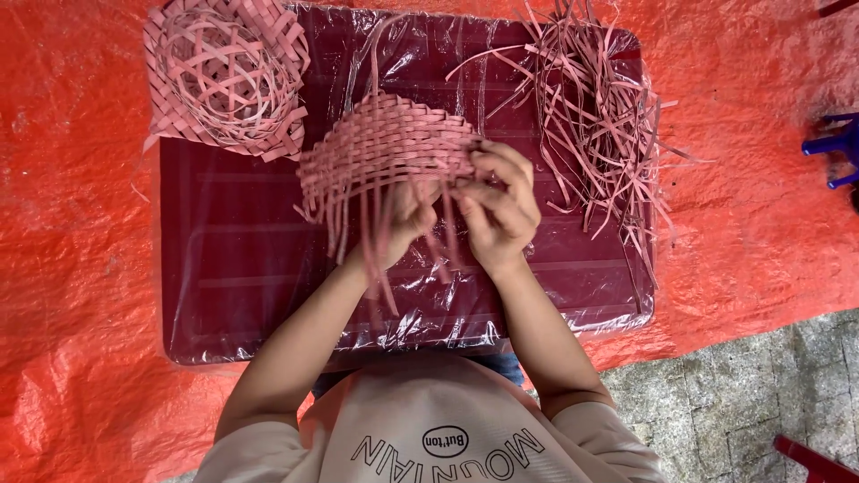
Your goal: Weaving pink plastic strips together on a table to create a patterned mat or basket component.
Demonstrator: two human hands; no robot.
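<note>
- The left hand (404,219) sits under the half-woven pink piece (386,148), its fingers partly hidden behind the hanging strips; they seem to curl around a few of those strips, though the view there is poor.
- The right hand (501,207) is at the piece's right edge, its fingers (490,165) closed narrowly on the woven edge and pinching a strip end.
- The half-woven pink piece is held just above the middle of the dark red bench (233,259), arched like a dome, with loose strip ends dangling down toward the person.
- The bench is wrapped in clear plastic film that wrinkles and shines along its near edge.
- A finished pink woven basket (224,76) rests on the bench's far left corner, well apart from the hands.
- A loose heap of pink strips (599,125) lies on the bench's far right side, near the right hand but not touching it.
- An orange tarp (80,268) spreads beneath the bench; grey paving stones (743,402) show at lower right.
</note>
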